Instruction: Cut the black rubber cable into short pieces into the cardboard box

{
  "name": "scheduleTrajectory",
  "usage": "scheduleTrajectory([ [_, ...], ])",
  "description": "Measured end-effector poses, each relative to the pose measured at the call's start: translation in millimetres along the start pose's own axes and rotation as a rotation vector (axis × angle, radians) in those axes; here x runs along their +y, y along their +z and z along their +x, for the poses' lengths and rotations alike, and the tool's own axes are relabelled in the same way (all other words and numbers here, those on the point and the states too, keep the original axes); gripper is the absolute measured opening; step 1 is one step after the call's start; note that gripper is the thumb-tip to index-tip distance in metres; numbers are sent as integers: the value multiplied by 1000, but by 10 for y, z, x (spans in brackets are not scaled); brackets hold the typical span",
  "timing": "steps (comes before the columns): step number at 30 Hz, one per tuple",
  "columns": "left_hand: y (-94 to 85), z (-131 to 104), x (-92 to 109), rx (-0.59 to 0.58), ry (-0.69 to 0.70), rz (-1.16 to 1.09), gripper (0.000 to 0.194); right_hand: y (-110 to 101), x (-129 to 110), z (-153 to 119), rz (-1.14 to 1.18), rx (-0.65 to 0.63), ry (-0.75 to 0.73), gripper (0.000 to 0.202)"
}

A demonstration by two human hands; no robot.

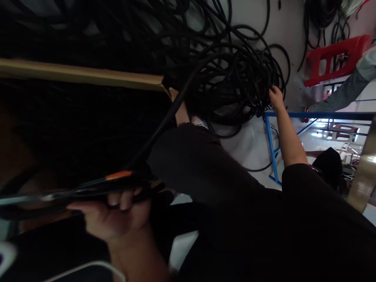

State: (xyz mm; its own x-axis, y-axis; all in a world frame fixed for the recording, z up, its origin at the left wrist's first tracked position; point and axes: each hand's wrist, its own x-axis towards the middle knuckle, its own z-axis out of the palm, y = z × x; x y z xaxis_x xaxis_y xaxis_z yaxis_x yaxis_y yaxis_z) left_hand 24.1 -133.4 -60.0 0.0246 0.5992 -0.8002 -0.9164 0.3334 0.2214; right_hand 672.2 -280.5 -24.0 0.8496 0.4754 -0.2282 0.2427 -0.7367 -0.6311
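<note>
far left, a blurred long-handled tool (88, 188) with an orange part. left hand (117, 217) wraps it, fingers curled, thumb along the handle; jaws too blurred to read. ahead of this hand, a cardboard box edge (82, 74) over a dark interior. a loose handle or slipped thumb could nick skin, blur and poor light being the likely cause.

between the hands, one thick black cable (176, 103) slants from the tangle toward the tool; cannot tell if they touch. it crosses the box corner and could snag there if pulled.

the cable tangle (243, 74) lies on the floor just left of the right hand (275, 98), whose fingers are bent tight on its edge strands. crossed loops could knot under a hard tug. blue frame (268, 145) right beside that forearm: possible elbow knock. beyond, a red stool (354, 49).
</note>
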Motion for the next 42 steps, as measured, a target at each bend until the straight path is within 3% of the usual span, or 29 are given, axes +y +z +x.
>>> scheduleTrajectory([
  [2,185,-138,-53,6,-39,-13,85,-346,-133,62,49,70,-19,46],
  [4,305,-231,-85,-18,-75,-56,78,-638,-280,155,130,63,-89,47],
  [7,371,-269,-97,-72,-127,-49,71,-1016,-533,318,299,-18,-264,39],
  [10,384,-281,-90,-135,-196,7,67,-1397,-854,383,411,-100,-341,29],
  [15,417,-388,-63,-153,-194,115,61,-1981,-1486,116,400,-47,-463,48],
  [19,413,-436,-16,-209,-184,222,65,-2171,-1731,-88,300,9,-542,52],
  [21,406,-437,-3,-203,-182,229,68,-2107,-1670,-102,301,-2,-523,52],
  [24,396,-396,-18,-189,-175,209,65,-1803,-1426,-121,342,-24,-421,41],
  [26,386,-334,-49,-101,-131,166,68,-1499,-1263,-221,348,1,-274,33],
  [29,358,-227,-90,25,-59,121,73,-1010,-1130,-504,331,48,33,37],
  [32,339,-196,-98,-53,-40,233,74,-629,-1088,-748,309,30,191,20],
  [34,362,-247,-93,-121,-2,359,77,-475,-1047,-811,322,12,241,27],
  [42,716,-732,-154,-247,153,671,52,-213,-677,-795,358,-48,286,44],
])
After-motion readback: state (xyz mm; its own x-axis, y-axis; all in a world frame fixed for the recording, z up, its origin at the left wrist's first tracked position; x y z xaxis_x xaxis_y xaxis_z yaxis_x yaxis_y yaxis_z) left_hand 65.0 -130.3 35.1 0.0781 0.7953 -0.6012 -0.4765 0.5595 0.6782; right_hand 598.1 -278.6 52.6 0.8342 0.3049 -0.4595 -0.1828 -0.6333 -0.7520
